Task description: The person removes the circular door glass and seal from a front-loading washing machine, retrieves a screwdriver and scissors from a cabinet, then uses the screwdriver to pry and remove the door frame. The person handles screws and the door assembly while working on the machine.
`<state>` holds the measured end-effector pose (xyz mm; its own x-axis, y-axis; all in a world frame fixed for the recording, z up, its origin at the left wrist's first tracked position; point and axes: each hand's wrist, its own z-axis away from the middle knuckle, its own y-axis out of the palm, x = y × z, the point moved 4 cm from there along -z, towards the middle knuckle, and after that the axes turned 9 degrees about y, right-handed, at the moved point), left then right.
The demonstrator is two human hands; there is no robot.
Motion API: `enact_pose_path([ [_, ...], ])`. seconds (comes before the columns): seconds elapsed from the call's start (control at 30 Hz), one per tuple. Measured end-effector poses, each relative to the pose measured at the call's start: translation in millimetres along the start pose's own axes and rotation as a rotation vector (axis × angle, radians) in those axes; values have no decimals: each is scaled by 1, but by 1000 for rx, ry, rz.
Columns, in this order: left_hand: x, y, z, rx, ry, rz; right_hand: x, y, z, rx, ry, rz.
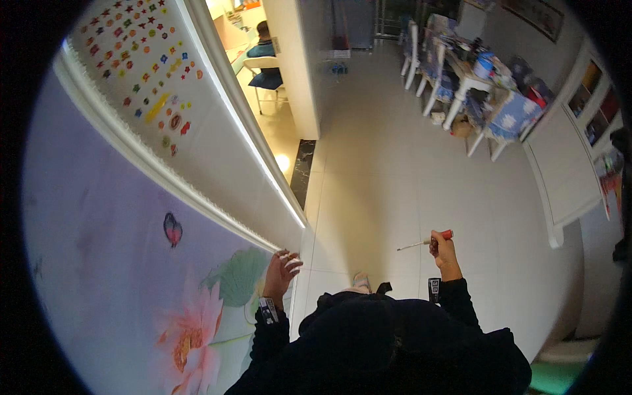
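My right hand point(442, 253) is closed around the red handle of a screwdriver point(413, 246), held out over the floor in front of me. Its thin metal shaft points left. My left hand point(283, 271) is beside the edge of the wall with the painted lotus point(191, 342), close to the white door frame trim point(197, 201). The fingers of that hand are slightly bent and apart, and no held object shows in them. Whether they touch the trim I cannot tell.
A white door point(217, 151) covered with small stickers is at the left. Past it, a person point(262, 45) sits in a lit room by a chair point(264, 72). Far right, a cluttered dining table point(469, 80) has several chairs. A white cabinet point(559, 168) lines the right wall.
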<state>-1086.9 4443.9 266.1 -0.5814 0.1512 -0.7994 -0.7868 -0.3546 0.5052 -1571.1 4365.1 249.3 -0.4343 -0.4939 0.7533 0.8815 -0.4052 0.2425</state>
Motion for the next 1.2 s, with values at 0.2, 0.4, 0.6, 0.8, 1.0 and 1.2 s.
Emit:
enact_pose_path([
  [0.2, -41, 92, -186, 4, -53, 54, 88, 23, -123, -163, -113, 138],
  [0.4, -93, 211, -428, 200, 83, 201, 210, 101, -256, -256, -330, 291],
  [0.6, -215, 253, -617, 35, 284, 326, 323, 343, -418, 4, -424, 629],
  [0.8, -322, 167, -688, -84, 444, 344, 335, 691, -472, 616, -456, 955],
  [1.0, -382, 27, -716, -249, 545, 343, 291, 941, -470, 1069, -554, 848],
  [1.2, -451, -152, -708, -795, 524, 143, 228, 1094, -510, 989, -305, 943],
])
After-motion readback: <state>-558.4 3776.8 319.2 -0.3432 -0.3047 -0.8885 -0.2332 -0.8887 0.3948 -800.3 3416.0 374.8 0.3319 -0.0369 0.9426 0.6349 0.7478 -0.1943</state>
